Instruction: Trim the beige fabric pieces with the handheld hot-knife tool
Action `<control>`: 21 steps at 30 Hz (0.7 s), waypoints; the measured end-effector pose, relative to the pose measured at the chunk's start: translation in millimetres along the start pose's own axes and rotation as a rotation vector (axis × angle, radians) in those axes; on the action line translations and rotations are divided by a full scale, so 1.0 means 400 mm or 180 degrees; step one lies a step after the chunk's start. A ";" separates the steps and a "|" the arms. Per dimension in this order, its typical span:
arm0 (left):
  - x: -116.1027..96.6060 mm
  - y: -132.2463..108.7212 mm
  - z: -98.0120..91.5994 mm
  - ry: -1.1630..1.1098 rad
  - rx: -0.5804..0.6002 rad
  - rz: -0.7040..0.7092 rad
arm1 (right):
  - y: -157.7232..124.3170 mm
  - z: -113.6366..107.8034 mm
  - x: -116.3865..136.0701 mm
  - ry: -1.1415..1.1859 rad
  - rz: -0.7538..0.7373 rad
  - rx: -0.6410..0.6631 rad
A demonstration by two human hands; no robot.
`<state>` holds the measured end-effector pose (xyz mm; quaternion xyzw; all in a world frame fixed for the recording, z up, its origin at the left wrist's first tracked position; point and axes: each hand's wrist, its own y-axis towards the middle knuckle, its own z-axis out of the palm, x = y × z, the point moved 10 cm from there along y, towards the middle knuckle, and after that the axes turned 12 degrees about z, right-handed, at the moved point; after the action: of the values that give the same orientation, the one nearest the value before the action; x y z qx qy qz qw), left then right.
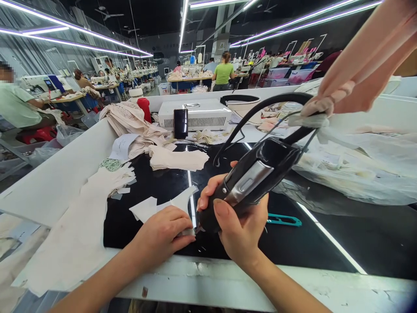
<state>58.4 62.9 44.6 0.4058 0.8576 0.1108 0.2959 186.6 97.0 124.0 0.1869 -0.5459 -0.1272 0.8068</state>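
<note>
My right hand (241,226) is wrapped round a black hand-held power tool (247,178) with a silver lever along its side. The tool is tilted, its narrow end down at the left, with a thick black cable at its top. A twisted pink cloth strip (342,93) holds it from above. Just left of the tool's tip, my left hand (166,232) pinches the edge of a white fabric piece (169,202) on the glossy black table top (146,178). The exact spot under the tip is too small to make out.
A teal cutter (284,220) lies right of my right hand. Behind are a stack of cream fabric pieces (179,158), a phone (180,124) and a white vented box (198,114). Cream fabric (74,226) drapes left; a plastic bag (361,169) lies right. People sew farther back.
</note>
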 end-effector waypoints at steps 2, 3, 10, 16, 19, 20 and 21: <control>0.002 0.000 0.003 -0.0003 0.0009 -0.0016 | 0.000 0.002 -0.001 0.0009 -0.0001 0.0024; 0.003 0.001 0.004 -0.0009 0.0010 -0.0025 | -0.001 0.003 -0.001 0.0016 -0.0005 0.0033; 0.007 0.005 -0.002 -0.0101 -0.0022 -0.0084 | -0.006 0.000 -0.007 -0.0059 0.0021 0.0004; 0.011 0.007 -0.001 -0.0108 -0.0010 -0.0130 | -0.010 -0.006 -0.009 -0.0035 0.0046 -0.0038; 0.009 0.011 0.001 0.0048 -0.0029 -0.0177 | -0.009 -0.005 -0.008 -0.0068 0.0005 -0.0002; 0.007 0.012 0.000 0.0117 -0.0062 -0.0175 | -0.009 -0.003 -0.007 -0.0079 -0.0015 0.0022; 0.003 0.013 -0.002 0.0192 -0.0104 -0.0155 | -0.009 -0.002 -0.006 -0.0091 -0.0042 0.0038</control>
<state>60.7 67.3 46.9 0.3764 0.8738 0.1297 0.2790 186.5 94.8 120.2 0.1935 -0.5569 -0.1319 0.7969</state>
